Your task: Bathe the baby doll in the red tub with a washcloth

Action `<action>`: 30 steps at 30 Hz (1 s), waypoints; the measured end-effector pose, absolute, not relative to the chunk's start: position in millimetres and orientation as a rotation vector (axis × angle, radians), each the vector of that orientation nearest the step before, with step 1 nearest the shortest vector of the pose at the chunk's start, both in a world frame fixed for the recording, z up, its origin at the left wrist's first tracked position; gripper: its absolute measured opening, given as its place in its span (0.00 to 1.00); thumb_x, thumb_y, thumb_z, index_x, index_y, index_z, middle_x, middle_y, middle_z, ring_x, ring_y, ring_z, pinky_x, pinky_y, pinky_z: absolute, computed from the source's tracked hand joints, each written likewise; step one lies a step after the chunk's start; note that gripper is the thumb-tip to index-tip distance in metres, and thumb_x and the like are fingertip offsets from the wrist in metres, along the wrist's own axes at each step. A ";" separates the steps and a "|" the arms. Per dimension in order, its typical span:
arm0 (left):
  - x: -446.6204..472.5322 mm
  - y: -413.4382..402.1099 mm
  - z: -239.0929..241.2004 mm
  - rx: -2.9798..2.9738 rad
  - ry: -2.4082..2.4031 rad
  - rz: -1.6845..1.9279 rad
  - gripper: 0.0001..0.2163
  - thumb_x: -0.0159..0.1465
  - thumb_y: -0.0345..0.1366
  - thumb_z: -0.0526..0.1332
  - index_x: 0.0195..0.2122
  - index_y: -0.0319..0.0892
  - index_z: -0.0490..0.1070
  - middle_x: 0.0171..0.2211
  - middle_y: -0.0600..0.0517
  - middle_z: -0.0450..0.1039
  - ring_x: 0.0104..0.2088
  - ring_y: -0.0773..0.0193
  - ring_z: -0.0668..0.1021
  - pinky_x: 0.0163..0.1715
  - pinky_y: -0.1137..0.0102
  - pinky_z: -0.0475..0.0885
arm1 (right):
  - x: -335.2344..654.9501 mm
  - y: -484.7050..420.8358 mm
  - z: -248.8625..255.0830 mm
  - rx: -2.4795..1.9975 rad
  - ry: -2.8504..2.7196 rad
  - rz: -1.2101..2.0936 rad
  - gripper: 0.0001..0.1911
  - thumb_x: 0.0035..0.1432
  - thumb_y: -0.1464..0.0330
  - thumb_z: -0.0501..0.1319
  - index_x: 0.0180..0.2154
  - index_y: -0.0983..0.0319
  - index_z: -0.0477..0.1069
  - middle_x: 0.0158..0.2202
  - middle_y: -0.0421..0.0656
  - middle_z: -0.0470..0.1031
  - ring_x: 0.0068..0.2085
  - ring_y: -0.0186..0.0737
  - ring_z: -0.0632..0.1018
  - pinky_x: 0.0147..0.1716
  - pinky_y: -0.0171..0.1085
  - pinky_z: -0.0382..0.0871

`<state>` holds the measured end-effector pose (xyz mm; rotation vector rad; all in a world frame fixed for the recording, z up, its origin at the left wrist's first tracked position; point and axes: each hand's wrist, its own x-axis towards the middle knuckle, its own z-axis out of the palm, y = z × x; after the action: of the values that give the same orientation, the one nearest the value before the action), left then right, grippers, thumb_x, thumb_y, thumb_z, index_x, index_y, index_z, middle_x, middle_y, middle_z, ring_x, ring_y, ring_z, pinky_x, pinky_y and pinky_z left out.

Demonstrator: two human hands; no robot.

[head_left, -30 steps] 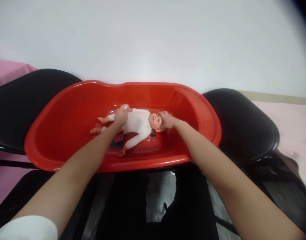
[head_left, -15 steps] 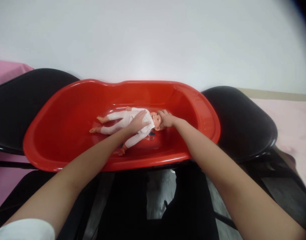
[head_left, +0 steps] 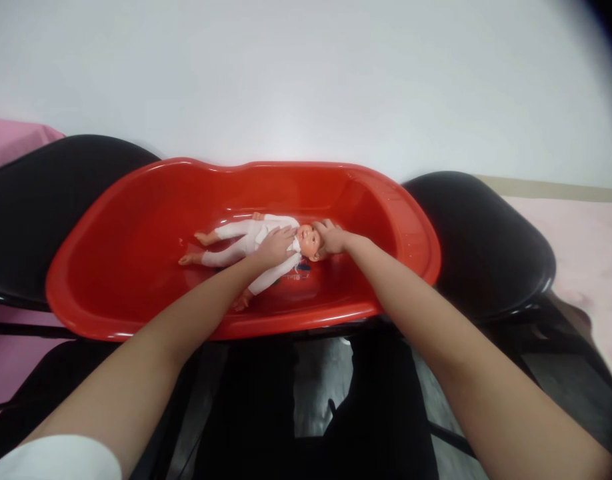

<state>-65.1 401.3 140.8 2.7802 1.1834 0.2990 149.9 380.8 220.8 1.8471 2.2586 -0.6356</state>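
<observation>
Down in the red tub point(head_left: 136, 220), my left hand point(head_left: 275, 245) lies flat on the doll point(head_left: 246, 243)'s soft chest, while my right hand point(head_left: 332, 239) cups its probably hard, light head.

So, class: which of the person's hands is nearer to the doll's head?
Right. The right hand touches the doll's head from the side. The left hand lies flat on the doll's chest, just beside the head, inside the red tub.
</observation>
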 end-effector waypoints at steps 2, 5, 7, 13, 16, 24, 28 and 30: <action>-71.5 406.9 144.8 2.754 1.113 0.279 0.25 0.67 0.42 0.53 0.64 0.39 0.62 0.66 0.45 0.59 0.67 0.52 0.58 0.66 0.57 0.49 | 150.0 381.2 220.5 1.846 2.257 -0.647 0.58 0.36 0.54 0.74 0.65 0.51 0.48 0.65 0.51 0.48 0.63 0.65 0.61 0.58 0.53 0.62; -77.1 406.5 151.0 2.726 1.050 0.265 0.24 0.68 0.42 0.53 0.63 0.40 0.64 0.65 0.46 0.60 0.67 0.54 0.59 0.66 0.58 0.49 | 150.4 381.8 220.9 1.851 2.228 -0.650 0.59 0.35 0.56 0.75 0.65 0.52 0.48 0.64 0.51 0.49 0.63 0.64 0.60 0.58 0.52 0.63; -79.6 402.1 154.1 2.734 0.984 0.243 0.22 0.68 0.42 0.53 0.62 0.42 0.66 0.66 0.47 0.59 0.67 0.54 0.59 0.66 0.59 0.48 | 151.1 382.4 221.2 1.846 2.230 -0.662 0.60 0.33 0.57 0.76 0.65 0.53 0.48 0.64 0.52 0.49 0.63 0.63 0.61 0.58 0.51 0.63; -91.4 385.3 153.3 2.809 0.810 0.201 0.20 0.68 0.43 0.54 0.59 0.45 0.71 0.67 0.47 0.57 0.68 0.54 0.55 0.67 0.57 0.44 | 155.6 387.7 218.3 1.819 2.230 -0.696 0.57 0.32 0.57 0.76 0.62 0.54 0.52 0.60 0.50 0.54 0.59 0.58 0.67 0.55 0.49 0.67; -101.9 375.6 147.1 2.874 0.690 0.124 0.20 0.68 0.43 0.55 0.60 0.48 0.69 0.69 0.46 0.53 0.69 0.53 0.53 0.67 0.54 0.44 | 156.6 388.7 217.4 1.831 2.233 -0.705 0.56 0.32 0.57 0.76 0.61 0.55 0.52 0.60 0.50 0.54 0.59 0.56 0.68 0.55 0.47 0.68; -109.1 332.8 138.5 2.777 0.226 0.043 0.15 0.66 0.38 0.59 0.54 0.54 0.73 0.61 0.50 0.67 0.63 0.57 0.66 0.67 0.56 0.50 | 155.1 383.5 223.0 1.850 2.222 -0.708 0.57 0.30 0.55 0.77 0.61 0.56 0.53 0.59 0.51 0.54 0.59 0.57 0.68 0.54 0.47 0.69; -98.2 325.5 143.1 2.749 0.167 0.091 0.16 0.68 0.38 0.55 0.55 0.51 0.72 0.57 0.49 0.72 0.59 0.59 0.71 0.65 0.60 0.56 | 156.3 383.3 223.3 1.869 2.209 -0.731 0.59 0.31 0.55 0.76 0.62 0.56 0.51 0.61 0.52 0.53 0.59 0.58 0.67 0.54 0.48 0.69; -91.0 331.8 148.5 2.787 0.234 0.186 0.16 0.69 0.37 0.54 0.56 0.49 0.71 0.61 0.48 0.67 0.62 0.56 0.68 0.64 0.60 0.58 | 157.0 383.9 222.3 1.885 2.210 -0.739 0.58 0.32 0.55 0.76 0.62 0.56 0.51 0.61 0.52 0.52 0.60 0.58 0.67 0.54 0.49 0.69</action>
<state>-91.0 331.8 148.5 2.7868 0.2340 0.1855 157.0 383.9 222.3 1.8848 2.2105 -0.7389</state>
